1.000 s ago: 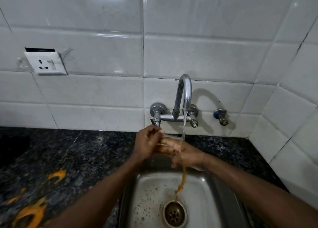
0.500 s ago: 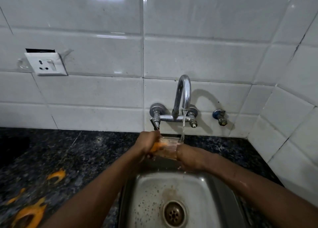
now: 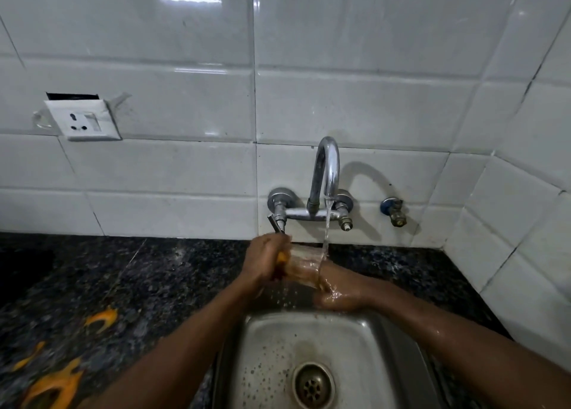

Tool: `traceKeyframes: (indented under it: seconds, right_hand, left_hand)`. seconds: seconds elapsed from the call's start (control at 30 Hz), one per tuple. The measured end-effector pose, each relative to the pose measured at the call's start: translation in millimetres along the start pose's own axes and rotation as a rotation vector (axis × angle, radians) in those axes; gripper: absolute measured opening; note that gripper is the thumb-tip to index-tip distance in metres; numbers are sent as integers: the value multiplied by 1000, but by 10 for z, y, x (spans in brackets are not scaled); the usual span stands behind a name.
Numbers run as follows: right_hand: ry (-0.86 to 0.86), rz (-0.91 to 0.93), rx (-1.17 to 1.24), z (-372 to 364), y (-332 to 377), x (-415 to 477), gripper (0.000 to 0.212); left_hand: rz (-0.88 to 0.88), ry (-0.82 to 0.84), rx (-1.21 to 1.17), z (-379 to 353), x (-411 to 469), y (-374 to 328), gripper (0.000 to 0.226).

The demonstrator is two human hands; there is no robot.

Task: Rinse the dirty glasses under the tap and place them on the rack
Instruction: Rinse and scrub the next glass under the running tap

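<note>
A clear drinking glass [image 3: 304, 265] lies on its side between my two hands, under the stream from the chrome tap [image 3: 326, 173]. My left hand [image 3: 265, 262] grips its base end, where an orange smear shows at the fingers. My right hand [image 3: 343, 291] is wet and holds the glass at its open end from below; water runs over it. The steel sink [image 3: 272, 356] lies beneath, speckled with brown drops around the drain [image 3: 313, 385]. No rack is in view.
Black granite counter [image 3: 139, 285] runs left of the sink with orange spill rings [image 3: 52, 387] near the front left. A wall socket [image 3: 82, 119] sits on the white tiles at left. A small brass valve [image 3: 394, 212] is right of the tap. Tiled side wall at right.
The brown liquid that poured from the glass into the drain has stopped. The glass has tipped onto its side, and the right hand has shifted lower under its open end.
</note>
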State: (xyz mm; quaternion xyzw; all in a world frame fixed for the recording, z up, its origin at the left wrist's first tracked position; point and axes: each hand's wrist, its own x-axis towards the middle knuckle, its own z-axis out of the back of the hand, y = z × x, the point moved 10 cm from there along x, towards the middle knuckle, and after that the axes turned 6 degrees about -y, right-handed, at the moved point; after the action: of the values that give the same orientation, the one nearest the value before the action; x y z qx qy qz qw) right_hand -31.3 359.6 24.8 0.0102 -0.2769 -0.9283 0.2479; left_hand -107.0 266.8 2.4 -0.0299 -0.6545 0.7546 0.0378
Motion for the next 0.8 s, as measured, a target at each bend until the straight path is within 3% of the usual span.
traceKeyframes:
  seconds: [0.07, 0.1, 0.17, 0.23, 0.37, 0.43, 0.53, 0.6, 0.73, 0.8]
  right_hand:
    - [43, 35, 20, -5, 147, -5, 50]
    - [44, 31, -15, -10, 157, 3, 41]
    - [24, 79, -149, -12, 113, 1, 43]
    - [70, -23, -182, -92, -48, -46, 39]
    - [20, 46, -67, 28, 61, -1, 44]
    - [46, 96, -79, 18, 134, 3, 44]
    - [106, -8, -145, -102, 7, -69, 46]
    - [128, -56, -170, -114, -78, -75, 52]
    - [22, -24, 57, 21, 133, -33, 49]
    - [11, -36, 35, 42, 163, -31, 49]
  left_hand:
    - [-214, -69, -36, 84, -44, -181, 25]
    - [-202, -81, -16, 89, -11, -161, 27]
    - [30, -48, 90, 44, 67, 30, 31]
    - [199, 18, 192, 18, 9, 173, 35]
    - [-104, 14, -91, 37, -7, -88, 29]
    - [-190, 13, -94, 52, -29, -141, 26]
    - [-47, 32, 131, 6, 52, -32, 28]
    - [54, 85, 159, -34, 60, 41, 31]
    - [-142, 66, -96, -3, -10, -143, 23]
    - [-173, 18, -64, 27, -2, -153, 24]
